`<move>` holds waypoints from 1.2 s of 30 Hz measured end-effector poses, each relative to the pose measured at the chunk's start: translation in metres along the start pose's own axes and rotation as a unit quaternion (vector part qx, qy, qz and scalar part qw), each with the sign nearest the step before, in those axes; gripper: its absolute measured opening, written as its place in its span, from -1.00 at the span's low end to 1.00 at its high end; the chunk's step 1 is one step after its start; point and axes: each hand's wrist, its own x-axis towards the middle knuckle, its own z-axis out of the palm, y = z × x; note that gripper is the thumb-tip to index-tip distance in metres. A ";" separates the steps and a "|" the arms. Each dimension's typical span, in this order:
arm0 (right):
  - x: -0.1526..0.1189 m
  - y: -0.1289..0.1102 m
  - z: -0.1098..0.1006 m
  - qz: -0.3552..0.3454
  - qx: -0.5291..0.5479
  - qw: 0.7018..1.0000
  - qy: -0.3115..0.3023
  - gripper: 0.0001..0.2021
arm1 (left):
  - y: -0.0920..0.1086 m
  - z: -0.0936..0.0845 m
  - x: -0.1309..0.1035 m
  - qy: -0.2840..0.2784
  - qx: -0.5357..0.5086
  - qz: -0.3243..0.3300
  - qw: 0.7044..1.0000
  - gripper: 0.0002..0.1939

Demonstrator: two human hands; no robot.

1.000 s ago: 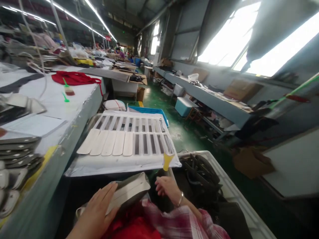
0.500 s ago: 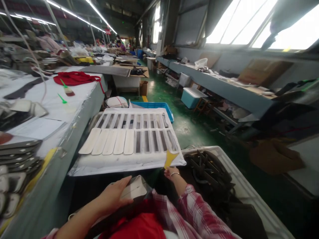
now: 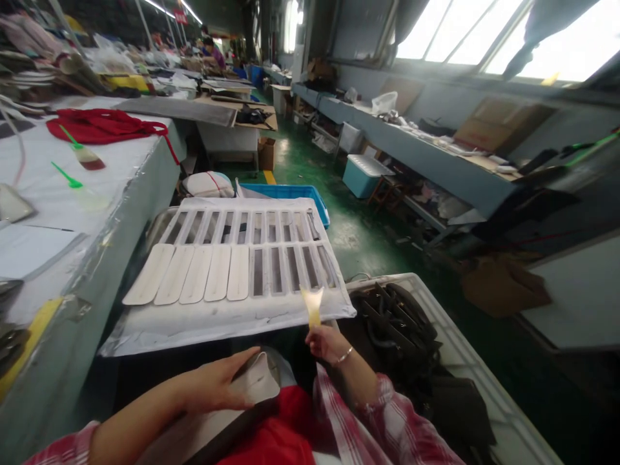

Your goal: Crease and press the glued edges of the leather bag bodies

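Note:
My right hand [image 3: 329, 344] is closed around the narrow end of a yellow, fork-ended tool [image 3: 312, 306], which points up beside the front edge of a white slotted board [image 3: 194, 321]. Low in the view, my left hand [image 3: 220, 384] is wrapped round a pale, curved piece [image 3: 259, 381] with a small slit, close to my lap. Several flat cream strips [image 3: 217, 271] lie side by side over the front row of slots on the left. The other slots show grey through them.
Dark straps and pieces fill a white crate [image 3: 477, 345] at right. A white-covered table [image 3: 121, 187] on the left bears a red cloth [image 3: 106, 124] and two green-tipped bottles. Behind the board sits a blue tray [image 3: 320, 205].
The view has shifted, moving the board and left table leftward. My right hand has moved left with the yellow tool, which now stands more upright. My left hand still holds the pale piece.

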 end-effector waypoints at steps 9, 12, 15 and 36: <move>-0.076 -0.015 0.041 0.032 -0.240 0.895 -0.374 -0.63 | 0.052 -0.026 0.018 0.126 -0.284 0.012 0.950 -0.54; -0.080 -0.029 0.071 -0.001 -0.278 0.908 -0.313 -0.64 | 0.060 -0.016 0.021 0.165 -0.262 0.015 0.951 -0.59; -0.079 -0.036 0.105 -0.085 -0.293 0.944 -0.129 -0.69 | 0.063 -0.004 0.027 0.194 -0.252 0.024 0.948 -0.59; -0.033 -0.063 0.117 -0.135 -0.846 0.515 0.013 -0.48 | -0.006 0.002 0.049 -0.114 -0.436 0.115 0.885 -0.24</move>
